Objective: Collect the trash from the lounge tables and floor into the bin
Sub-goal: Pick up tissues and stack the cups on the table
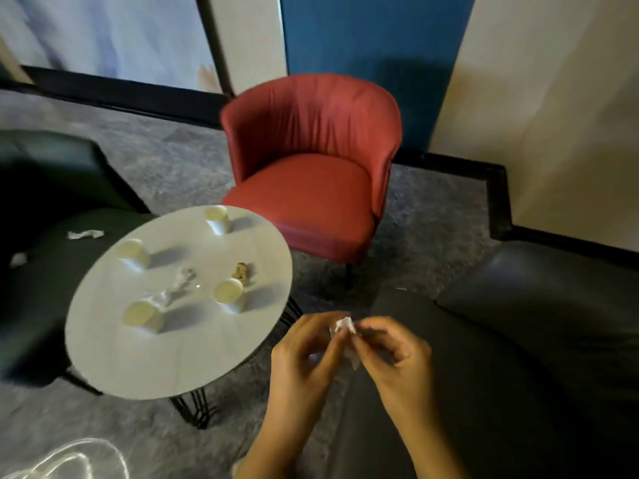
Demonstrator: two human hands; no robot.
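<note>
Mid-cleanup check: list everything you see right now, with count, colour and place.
round table: 1, white top, black wire legs, left of centre
paper cups: 4, cream-white, spread over the table
crumpled wrapper: 1, clear-silvery, mid-table between the cups
brown scrap: 1, brown, on the table by the right-hand cup
paper scraps: 2, white, on the dark green seat
dark green seat: 1, dark green, left edge
armchair: 1, red, behind the table
sofa: 1, dark grey, right
carpet: 1, grey, floor
pale loop: 1, whitish, bottom-left corner, too blurred to identify
crumpled white scrap: 1, white, pinched between both hands
left hand: 1, bare, pinching the scrap
right hand: 1, bare, pinching the scrap
</note>
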